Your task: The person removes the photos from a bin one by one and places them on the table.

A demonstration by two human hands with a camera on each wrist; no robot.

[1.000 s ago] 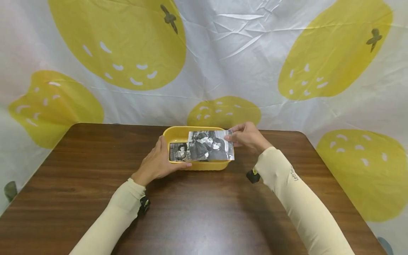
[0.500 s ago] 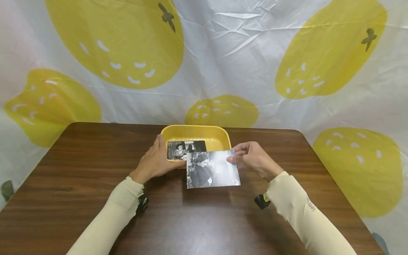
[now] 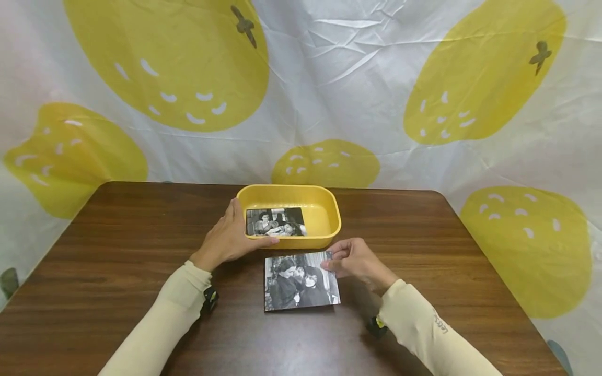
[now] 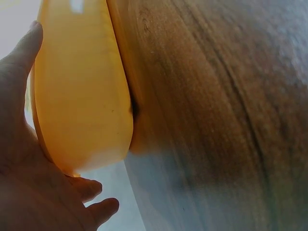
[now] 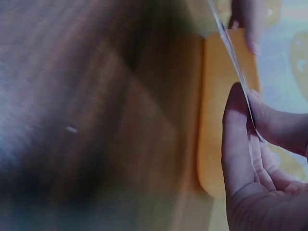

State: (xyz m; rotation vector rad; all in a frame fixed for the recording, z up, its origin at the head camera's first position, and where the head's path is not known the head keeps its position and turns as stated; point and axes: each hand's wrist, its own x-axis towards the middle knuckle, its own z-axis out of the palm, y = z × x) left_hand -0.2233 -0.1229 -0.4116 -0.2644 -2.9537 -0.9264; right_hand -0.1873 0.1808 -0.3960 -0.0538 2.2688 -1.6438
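A yellow plastic tub (image 3: 331, 214) stands near the table's back edge. My left hand (image 3: 229, 235) holds its left end, thumb along the front rim and fingers round the side; the left wrist view shows that hand (image 4: 29, 144) against the tub wall (image 4: 84, 91). Inside the tub, at its left, lies a black-and-white photo (image 3: 270, 222). My right hand (image 3: 359, 263) pinches the upper right corner of another black-and-white photo (image 3: 301, 284), in front of the tub and low over the table. Edge-on in the right wrist view, this photo (image 5: 234, 57) sits between thumb and fingers.
The brown wood-grain table (image 3: 141, 250) spreads to both sides and in front of the tub. A white cloth with yellow fruit prints (image 3: 324, 162) hangs right behind the table's back edge.
My right hand has drawn the photo out from over the tub, toward me and down to just above the table. The photo in the tub is now uncovered. My left hand stays on the tub.
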